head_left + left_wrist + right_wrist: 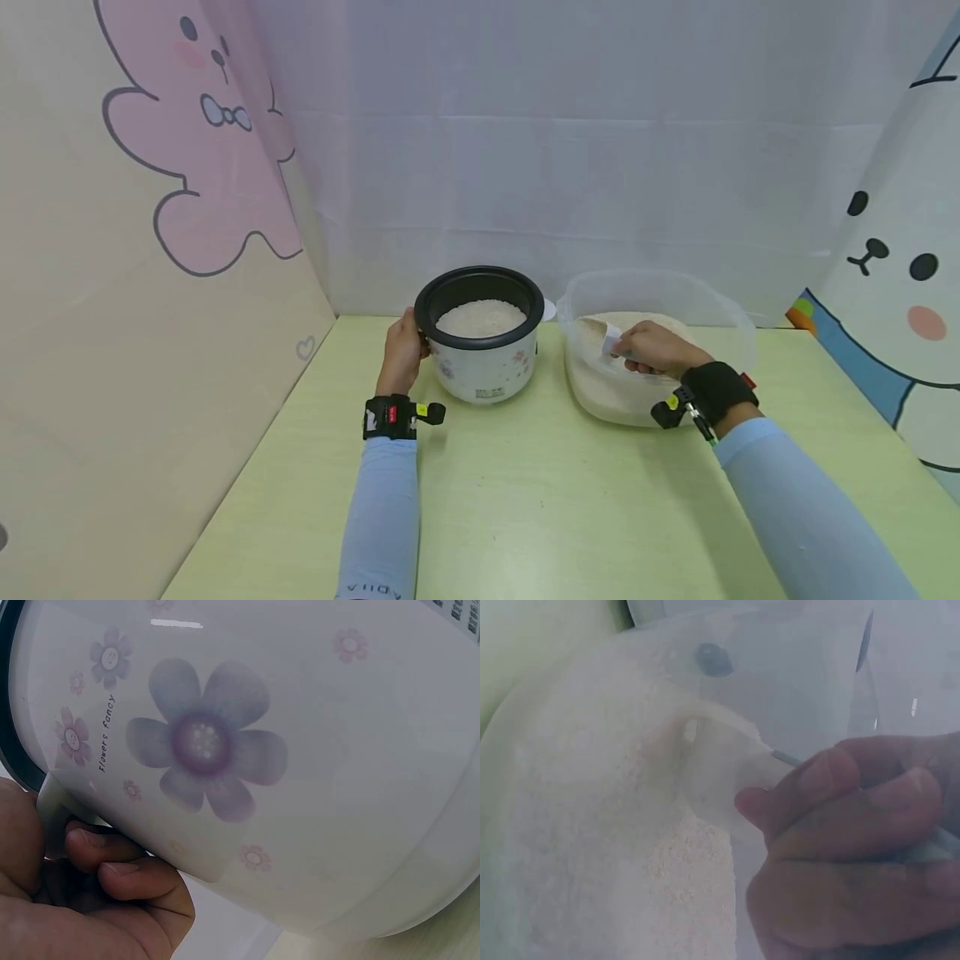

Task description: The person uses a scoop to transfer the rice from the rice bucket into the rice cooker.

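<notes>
A white rice cooker point(483, 375) with a flower print and a dark rim stands on the table, rice point(482, 318) inside it. My left hand point(401, 354) grips its side handle; in the left wrist view the fingers point(139, 881) curl around that handle. To the right is a clear plastic bin point(720, 312) of rice point(600, 387). My right hand point(658, 348) reaches into the bin and holds a white scoop point(611, 339) by its handle. Through the bin wall in the right wrist view, the scoop's end point(716, 776) lies at the rice; its contents cannot be made out.
The pale green table point(517, 508) stretches in front of the cooker and bin. A light curtain point(562, 167) hangs close behind them. Walls with cartoon bears point(217, 167) rise on both sides. The cooker's other handle point(549, 310) sits near the bin's left rim.
</notes>
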### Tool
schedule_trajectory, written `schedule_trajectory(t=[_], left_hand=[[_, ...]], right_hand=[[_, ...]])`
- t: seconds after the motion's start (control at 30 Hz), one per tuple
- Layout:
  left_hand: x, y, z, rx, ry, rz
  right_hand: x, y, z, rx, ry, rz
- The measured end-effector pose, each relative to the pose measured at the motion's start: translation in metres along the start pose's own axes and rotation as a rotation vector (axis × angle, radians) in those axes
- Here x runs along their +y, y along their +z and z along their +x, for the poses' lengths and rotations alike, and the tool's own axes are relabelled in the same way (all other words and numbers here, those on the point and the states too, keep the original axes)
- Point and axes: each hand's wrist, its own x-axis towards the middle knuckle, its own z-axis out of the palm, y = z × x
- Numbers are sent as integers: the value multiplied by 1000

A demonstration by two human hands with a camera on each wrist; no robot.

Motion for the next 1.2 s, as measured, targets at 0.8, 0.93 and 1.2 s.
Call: schedule_trajectory(t=[0.8,0.93,1.2], left_hand=[[-1,-1,0,-20,7,-9],[-1,-1,0,-24,7,-12],[-1,-1,0,-22,8,-22]], right_hand=[[5,-6,-5,-25,-10,556],[4,-7,-6,-13,-36,631],[4,-9,-9,-9,-51,833]])
